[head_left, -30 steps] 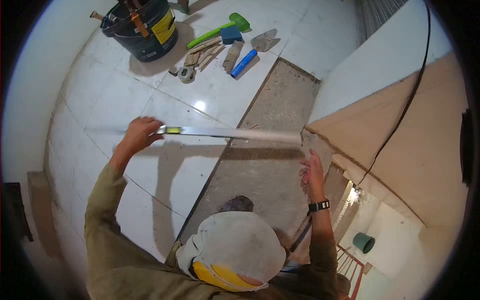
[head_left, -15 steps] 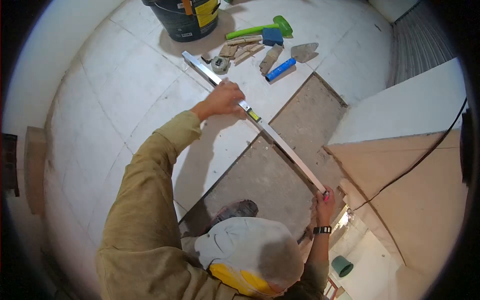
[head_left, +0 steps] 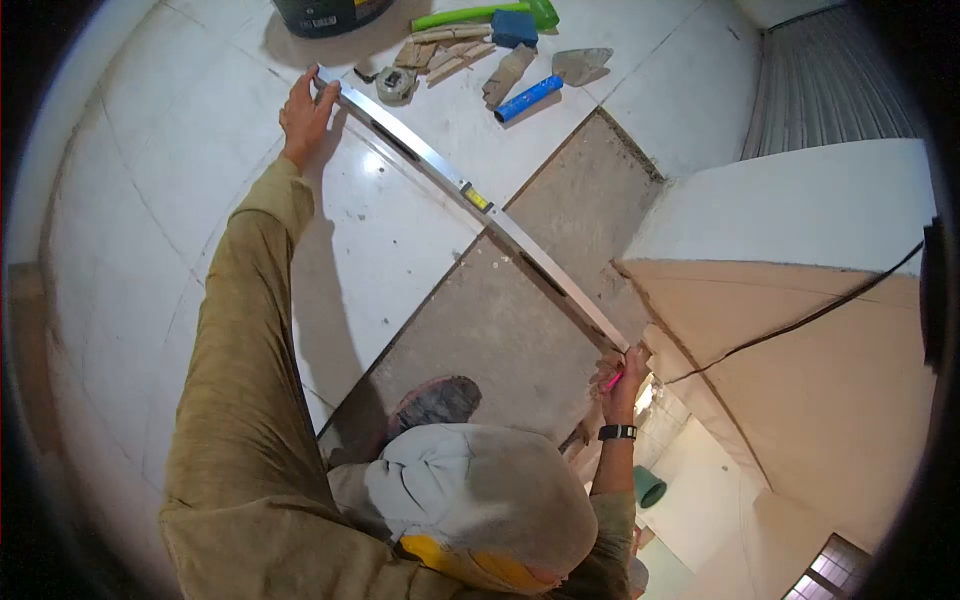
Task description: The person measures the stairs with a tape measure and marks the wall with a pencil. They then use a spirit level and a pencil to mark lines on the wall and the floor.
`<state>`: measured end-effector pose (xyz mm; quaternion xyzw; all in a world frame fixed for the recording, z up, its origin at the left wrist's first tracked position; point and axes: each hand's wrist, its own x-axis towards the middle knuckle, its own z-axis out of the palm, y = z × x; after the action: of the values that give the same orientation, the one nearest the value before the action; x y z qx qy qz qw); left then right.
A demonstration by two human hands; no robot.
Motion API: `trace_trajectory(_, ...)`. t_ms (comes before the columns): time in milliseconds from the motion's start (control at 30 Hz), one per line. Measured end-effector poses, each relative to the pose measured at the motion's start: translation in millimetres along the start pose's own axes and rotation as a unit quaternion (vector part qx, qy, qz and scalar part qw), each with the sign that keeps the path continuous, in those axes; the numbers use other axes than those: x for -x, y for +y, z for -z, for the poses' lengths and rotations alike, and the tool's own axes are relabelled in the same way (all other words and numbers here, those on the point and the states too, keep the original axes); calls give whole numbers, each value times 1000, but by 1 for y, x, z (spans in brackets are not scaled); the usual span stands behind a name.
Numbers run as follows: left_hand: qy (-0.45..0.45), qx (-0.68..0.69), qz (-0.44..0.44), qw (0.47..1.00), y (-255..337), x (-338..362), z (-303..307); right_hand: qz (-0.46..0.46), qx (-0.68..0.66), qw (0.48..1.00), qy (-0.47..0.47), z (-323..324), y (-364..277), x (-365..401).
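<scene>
A long aluminium spirit level lies diagonally, from the pale floor tile across the untiled grey patch. Its yellow vial is near the middle. My left hand grips its far upper-left end, thumb and fingers on either side. At the opposite end, my right hand, with a dark band on the wrist, pinches the level near the wall corner. A small bright pink thing shows at its fingers, too small to name. The grey patch has a straight edge against the tiles.
A dark bucket, tape measure, wood pieces, blue block, green mallet and blue-handled trowel lie beyond the level. A white wall and hanging cable stand right. A shoe rests on the patch.
My left hand has slid along the level from near its middle to its far end. The right hand stays at the near end. The whole view has shifted.
</scene>
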<state>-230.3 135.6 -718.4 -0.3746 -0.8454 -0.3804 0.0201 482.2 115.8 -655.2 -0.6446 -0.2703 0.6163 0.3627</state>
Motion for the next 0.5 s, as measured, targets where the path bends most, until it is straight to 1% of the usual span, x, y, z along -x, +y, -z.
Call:
trace_trajectory(33, -3, 14, 12, 1000, 3, 5, -1, -18, 12, 1000, -4, 7, 6, -4)
trace_trajectory(100, 38, -79, -80, 993, -30, 8, -27, -41, 10, 999, -2, 7, 6, 0)
trace_trajectory(167, 40, -73, -68, 994, -25, 9, -25, -53, -14, 998, 6, -19, -3, 17)
trace_trajectory(200, 40, -64, -54, 996, -19, 9, -22, -61, -22, 998, 3, -9, 6, 5)
trace_trajectory(233, 40, -54, -41, 997, -13, 10, -19, -65, -49, 997, -4, -14, 5, 6)
trace_trajectory(300, 23, -18, 18, 999, 8, 11, -6, -72, -107, 992, -17, -26, 4, 11)
trace_trajectory(400, 37, -37, 1, 999, 8, 14, -11, -72, -130, 988, -34, -21, 18, 5)
trace_trajectory(467, 52, -91, -40, 994, -10, 8, -21, -76, -155, 983, -60, -20, 22, 0)
trace_trajectory(500, 52, -98, -42, 993, -19, 8, -26, -79, -168, 980, -73, -20, 24, -2)
